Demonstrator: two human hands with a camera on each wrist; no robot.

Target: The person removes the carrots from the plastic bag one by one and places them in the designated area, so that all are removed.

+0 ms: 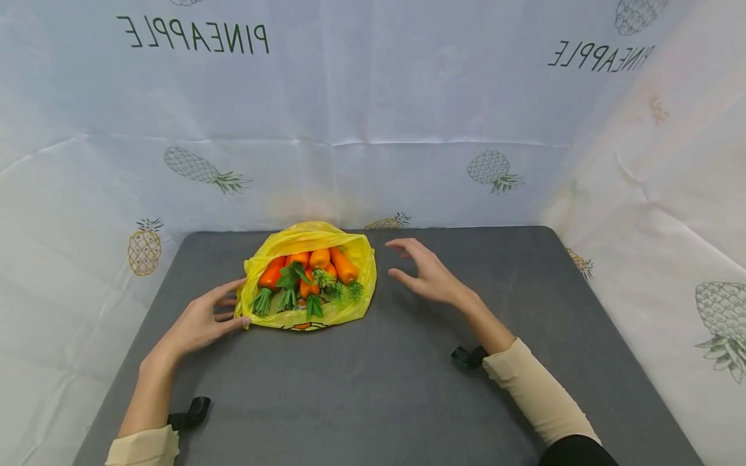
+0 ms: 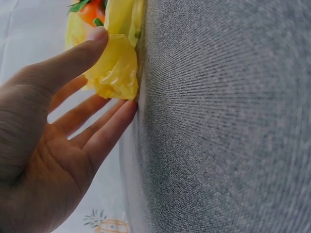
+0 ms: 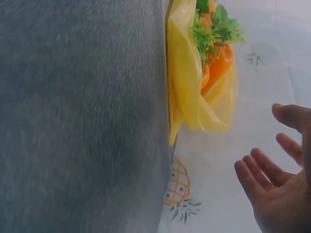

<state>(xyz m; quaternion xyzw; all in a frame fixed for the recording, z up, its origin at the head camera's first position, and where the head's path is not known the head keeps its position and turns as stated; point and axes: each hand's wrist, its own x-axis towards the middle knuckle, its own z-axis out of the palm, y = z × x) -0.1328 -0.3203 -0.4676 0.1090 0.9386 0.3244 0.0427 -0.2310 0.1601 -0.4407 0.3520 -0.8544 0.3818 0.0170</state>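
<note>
A yellow plastic bag (image 1: 369, 278) lies at the back of the grey table with its mouth toward me. Inside it are several orange carrots (image 1: 344, 265) with green leafy tops (image 1: 287, 298), some overlapping others. My left hand (image 1: 201, 320) is at the bag's left side, thumb near the front corner and fingers spread along the edge. In the left wrist view the fingers of that hand (image 2: 63, 141) are nearly straight, their tips right at the crumpled yellow plastic. Off to the right of the bag, my right hand (image 1: 428, 275) is raised with relaxed, parted fingers and holds nothing.
The grey table (image 1: 373, 401) ends at the back against a pale curtain (image 1: 373, 103) printed with pineapples and mirrored lettering. More of this cloth hangs at the left and right sides. A dark wrist mount (image 1: 189, 414) sits on the left forearm, another (image 1: 468, 356) on the right.
</note>
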